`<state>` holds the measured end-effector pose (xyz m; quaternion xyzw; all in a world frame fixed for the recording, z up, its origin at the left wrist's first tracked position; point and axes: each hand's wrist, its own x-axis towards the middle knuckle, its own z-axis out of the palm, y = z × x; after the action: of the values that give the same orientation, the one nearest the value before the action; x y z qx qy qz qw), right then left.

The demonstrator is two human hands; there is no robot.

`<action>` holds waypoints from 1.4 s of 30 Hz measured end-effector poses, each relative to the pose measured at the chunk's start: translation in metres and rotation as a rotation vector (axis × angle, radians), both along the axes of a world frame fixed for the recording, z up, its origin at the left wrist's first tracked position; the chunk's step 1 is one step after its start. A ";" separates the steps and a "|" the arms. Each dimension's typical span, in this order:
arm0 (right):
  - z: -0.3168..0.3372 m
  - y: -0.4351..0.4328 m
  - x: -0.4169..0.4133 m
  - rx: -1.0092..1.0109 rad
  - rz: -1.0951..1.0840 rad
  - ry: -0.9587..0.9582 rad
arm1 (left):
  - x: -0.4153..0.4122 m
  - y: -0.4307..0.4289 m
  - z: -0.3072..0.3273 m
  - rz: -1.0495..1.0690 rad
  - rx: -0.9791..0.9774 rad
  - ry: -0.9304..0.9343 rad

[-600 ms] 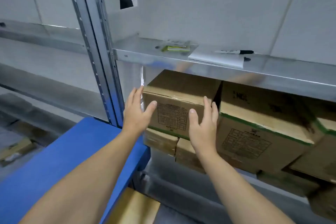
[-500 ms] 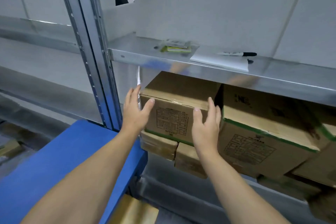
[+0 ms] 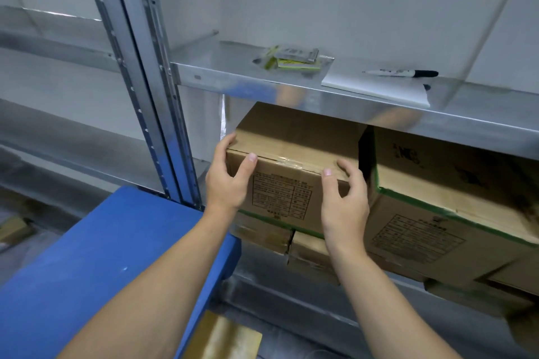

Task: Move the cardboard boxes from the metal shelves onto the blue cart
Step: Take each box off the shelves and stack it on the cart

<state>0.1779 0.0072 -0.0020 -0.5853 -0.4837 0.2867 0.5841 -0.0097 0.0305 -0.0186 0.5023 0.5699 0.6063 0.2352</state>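
Now hands (image 3: 229,181) round box (image 3: 291,132) top corners

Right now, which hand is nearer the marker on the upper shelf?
Right. The right hand grips the right front corner of the box, below-left of the marker; the left hand grips its left corner, farther left.

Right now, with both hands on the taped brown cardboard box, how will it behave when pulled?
Probably stiff: the taped brown cardboard box shows crisp edges. Glossy tape may slip under the left hand and right hand. Sitting on smaller cardboard boxes, it could drag them.
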 end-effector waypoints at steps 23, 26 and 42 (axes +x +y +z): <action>-0.018 -0.116 0.010 0.081 0.612 0.152 | 0.032 -0.238 -0.010 0.632 0.129 0.004; -0.023 -0.131 -0.002 0.068 0.732 0.150 | 0.028 -0.274 -0.015 0.710 0.107 0.025; -0.051 -0.239 -0.146 -0.091 1.316 0.091 | -0.040 -0.455 -0.042 1.181 0.013 0.021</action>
<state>0.0320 -0.2317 -0.0531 -0.1792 -0.7027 0.6283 0.2816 -0.0495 -0.4245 -0.0605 0.1072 0.7516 0.6331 -0.1508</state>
